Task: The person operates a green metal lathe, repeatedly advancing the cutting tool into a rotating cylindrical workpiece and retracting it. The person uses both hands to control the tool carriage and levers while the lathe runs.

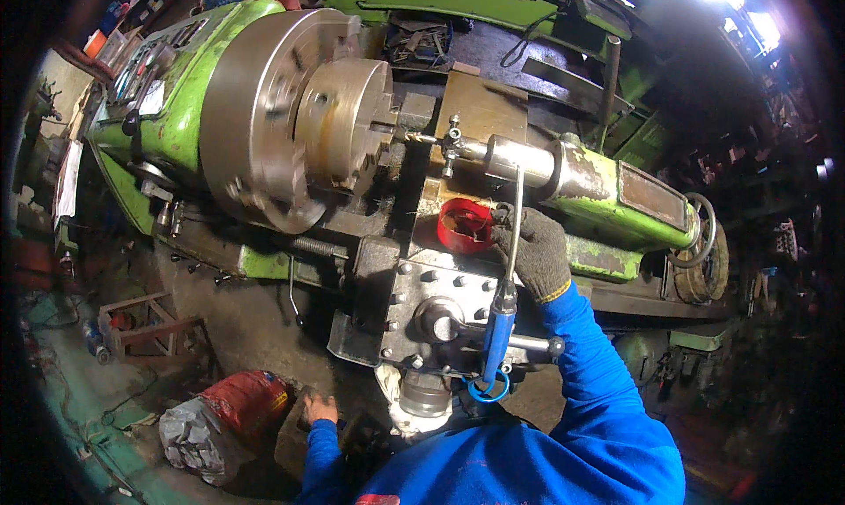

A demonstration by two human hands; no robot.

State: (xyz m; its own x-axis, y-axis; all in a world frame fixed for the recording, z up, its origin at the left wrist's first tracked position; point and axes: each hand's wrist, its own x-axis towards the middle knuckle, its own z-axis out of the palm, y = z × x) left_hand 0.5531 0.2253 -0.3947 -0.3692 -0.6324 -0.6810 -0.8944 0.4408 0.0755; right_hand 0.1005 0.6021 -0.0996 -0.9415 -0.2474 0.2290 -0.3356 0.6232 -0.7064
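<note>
The blue-handled tool (pixel 503 307) stands nearly upright in the picture, a thin bright metal shaft running up toward twelve o'clock to the shiny steel tailstock quill (pixel 519 159), which lies level on the green lathe. Its blue grip hangs down toward six o'clock and ends in a blue ring. At nine o'clock of the shaft, just beside it, sits a small red cup (pixel 465 225), open side up, on the carriage.

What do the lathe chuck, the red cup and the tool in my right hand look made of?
Chuck: bare steel by the look, dull grey-brown sheen with machined faces.
Red cup: probably plastic, with a uniform glossy red wall.
Tool: bright metal rod, blue handle that looks plastic-coated, gripped by the gloved right hand.
</note>
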